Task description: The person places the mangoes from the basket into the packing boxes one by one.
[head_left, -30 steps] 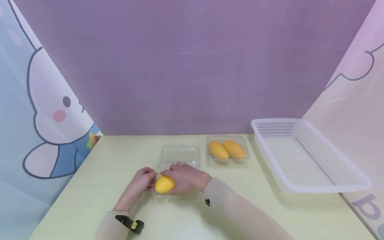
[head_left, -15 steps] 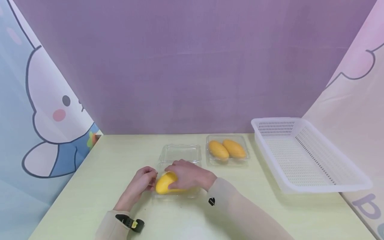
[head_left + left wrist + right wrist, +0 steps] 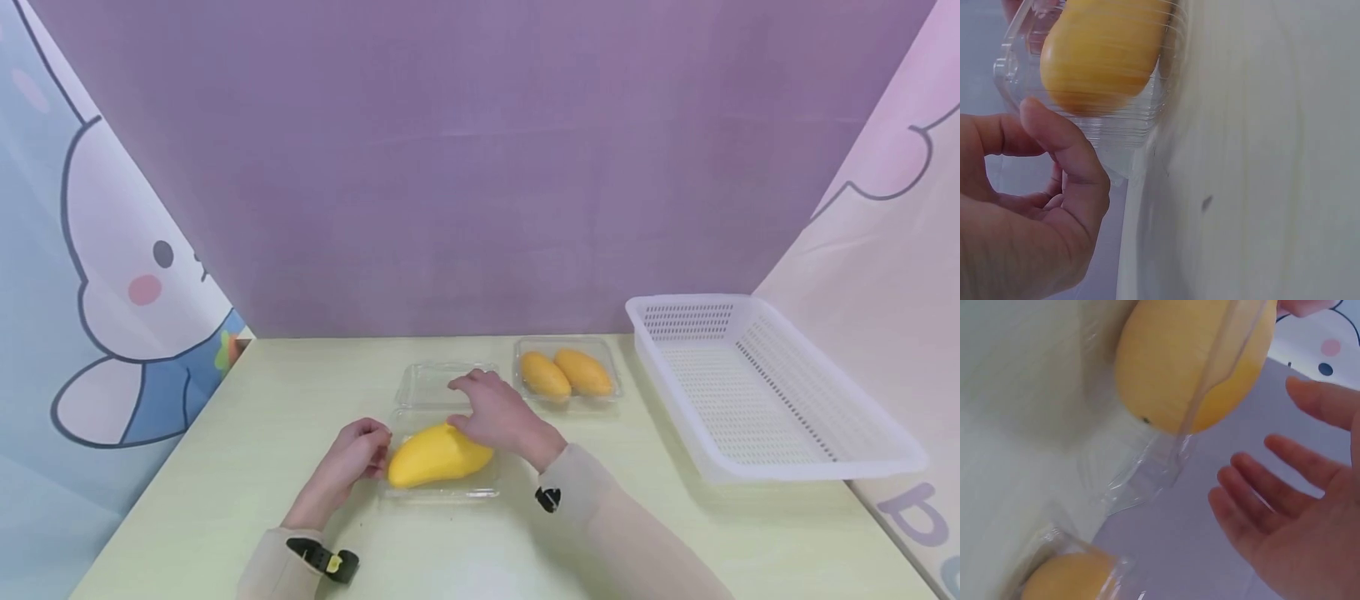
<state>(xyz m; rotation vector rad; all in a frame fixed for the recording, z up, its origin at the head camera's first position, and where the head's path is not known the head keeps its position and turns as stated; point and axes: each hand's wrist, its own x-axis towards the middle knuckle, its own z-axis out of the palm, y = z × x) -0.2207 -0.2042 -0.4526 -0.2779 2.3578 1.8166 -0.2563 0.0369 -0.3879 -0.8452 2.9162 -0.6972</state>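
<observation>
A yellow mango lies in the base of a clear plastic clamshell box, whose lid is folded back behind it. At the box's left edge my left hand pinches the rim between thumb and forefinger; the left wrist view shows the fingertips there beside the mango. My right hand is over the box's right side, its fingers spread apart. Nothing is held in it, as the right wrist view shows, with the mango just beyond the fingers.
Behind and to the right stands another clear plastic box with two orange-yellow mangoes in it. A large white perforated basket sits at the table's right side. A purple curtain rises behind the table.
My right hand has let go of the mango and moved up and right, its fingers spreading. The mango now lies lengthwise in the box. My left hand stays at the box's edge.
</observation>
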